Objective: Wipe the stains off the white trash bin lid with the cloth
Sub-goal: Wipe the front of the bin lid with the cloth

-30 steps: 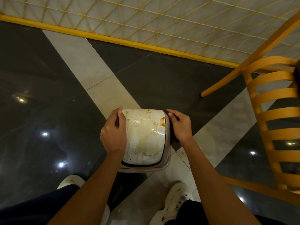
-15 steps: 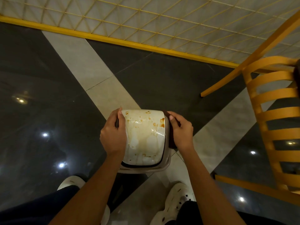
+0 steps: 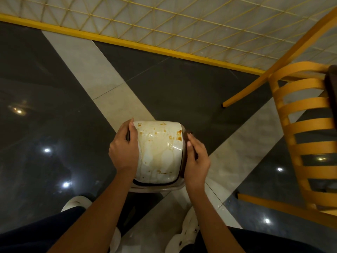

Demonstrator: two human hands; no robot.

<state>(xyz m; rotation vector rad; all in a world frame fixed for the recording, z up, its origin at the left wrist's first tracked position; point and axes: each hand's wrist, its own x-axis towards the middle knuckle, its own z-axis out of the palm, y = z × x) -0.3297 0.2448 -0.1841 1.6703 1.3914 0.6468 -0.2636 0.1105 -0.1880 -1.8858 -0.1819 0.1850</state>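
The white lid (image 3: 160, 154) sits on the bin (image 3: 156, 189) at the middle of the view, on the floor (image 3: 182, 92) just ahead of the person's shoes (image 3: 186, 232). Brown stains (image 3: 179, 137) dot its far end and right corner, and pale tan streaks run down its length. Of the bin only a strip of rim shows below the lid; its body is hidden underneath.

The left hand (image 3: 124, 148) grips the lid's left edge, thumb laid on top, the other fingers curled down over the side and out of sight. The right hand (image 3: 197, 159) lies against the right side, its fingers reaching forward nearly straight. A dark patch shows at its fingertips and between thumb and forefinger. Whether that is shadow, the bin or something held, and whether the hand grips at all, I cannot tell.

A yellow slatted chair (image 3: 306, 136) stands well apart to the right, cut off by the frame.
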